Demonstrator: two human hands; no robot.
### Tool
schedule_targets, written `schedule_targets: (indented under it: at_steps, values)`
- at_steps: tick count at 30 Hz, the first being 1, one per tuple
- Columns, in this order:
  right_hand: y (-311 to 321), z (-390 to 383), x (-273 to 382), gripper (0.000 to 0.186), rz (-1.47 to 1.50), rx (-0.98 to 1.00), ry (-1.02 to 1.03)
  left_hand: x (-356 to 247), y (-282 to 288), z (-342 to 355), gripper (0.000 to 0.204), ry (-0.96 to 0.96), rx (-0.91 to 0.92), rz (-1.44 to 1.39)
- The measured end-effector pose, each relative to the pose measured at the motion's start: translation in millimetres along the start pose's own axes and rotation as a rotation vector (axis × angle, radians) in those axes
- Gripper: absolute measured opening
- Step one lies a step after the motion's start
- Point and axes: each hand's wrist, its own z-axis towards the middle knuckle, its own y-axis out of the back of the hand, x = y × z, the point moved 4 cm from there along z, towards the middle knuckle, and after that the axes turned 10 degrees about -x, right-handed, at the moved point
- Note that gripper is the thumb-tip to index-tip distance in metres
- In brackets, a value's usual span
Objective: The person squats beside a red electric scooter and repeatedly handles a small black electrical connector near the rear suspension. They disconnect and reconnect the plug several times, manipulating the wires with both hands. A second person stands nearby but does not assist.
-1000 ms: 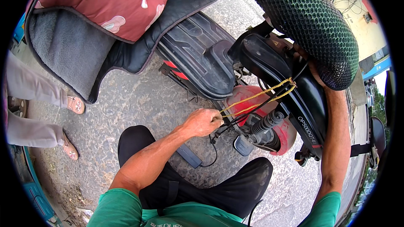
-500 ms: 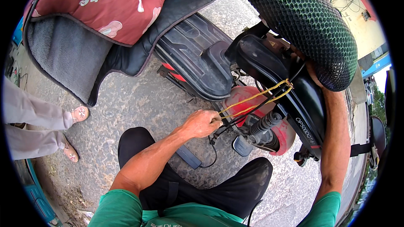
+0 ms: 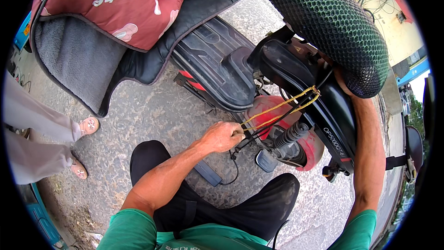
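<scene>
A yellow twisted cord (image 3: 279,109) runs doubled from my left hand (image 3: 223,136) up to the black body (image 3: 319,111) of an electric scooter. My left hand is closed round the cord's lower end and holds it taut. Thin black cables run alongside the cord. Up under the scooter's seat (image 3: 333,23), which has a green and black mesh cover, reaches my right hand (image 3: 342,83). Its fingers are hidden behind the seat and body, so what it touches does not show. Below the cord are the red rear fender (image 3: 270,111) and a black coil spring (image 3: 291,138).
A black footboard (image 3: 212,60) lies beyond the fender. Over the scooter's front hangs a red padded cover (image 3: 115,9) with grey fleece lining. At left stands another person in pale trousers (image 3: 41,115). A black box (image 3: 207,173) on a cable rests by my knees.
Both my hands stay nearly where they were, with the cord still taut. At left, the other person's legs have shifted slightly.
</scene>
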Motion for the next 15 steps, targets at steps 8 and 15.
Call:
schedule_targets:
  at_steps: [8, 15]
  values:
    - [-1, -1, -8, 0.032, -0.027, 0.044, 0.082, -16, 4, -2, 0.025, -0.025, 0.020, 0.038]
    - [-6, 8, 5, 0.039, -0.007, -0.002, 0.177, -55, 17, 31, 0.025, -0.033, -0.105, -0.843]
